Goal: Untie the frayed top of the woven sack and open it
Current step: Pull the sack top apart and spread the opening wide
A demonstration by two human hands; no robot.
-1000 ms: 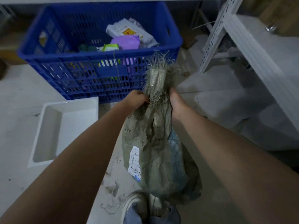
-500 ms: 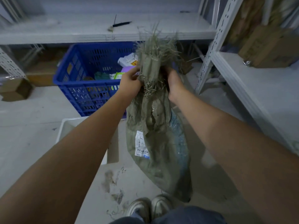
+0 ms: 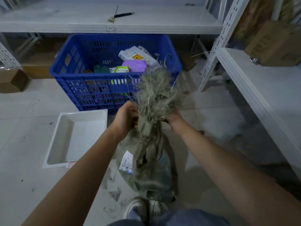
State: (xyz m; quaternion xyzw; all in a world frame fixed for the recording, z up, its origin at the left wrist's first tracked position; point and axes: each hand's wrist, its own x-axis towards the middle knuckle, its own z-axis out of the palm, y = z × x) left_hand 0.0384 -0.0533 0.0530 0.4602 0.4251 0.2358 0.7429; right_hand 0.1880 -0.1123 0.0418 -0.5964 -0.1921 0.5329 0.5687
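A grey-green woven sack [image 3: 146, 168] hangs in front of me, its bottom near my shoes, with a white label [image 3: 126, 163] on its left side. Its frayed top [image 3: 156, 92] fans out in loose fibres above a bunched neck. My left hand [image 3: 126, 118] grips the neck from the left. My right hand [image 3: 172, 116] grips it from the right, its fingers partly hidden behind the fibres. Whether a knot is still in the neck cannot be seen.
A blue crate [image 3: 114, 88] with several packets stands just beyond the sack. A white tray [image 3: 65, 144] lies on the floor at the left. White metal shelving [image 3: 244, 75] runs along the right and back. A cardboard box [image 3: 11, 80] sits far left.
Both hands have lowered the sack's neck, and the frayed top has spread wider and looser. The view has tilted down, so the crate and tray show more fully.
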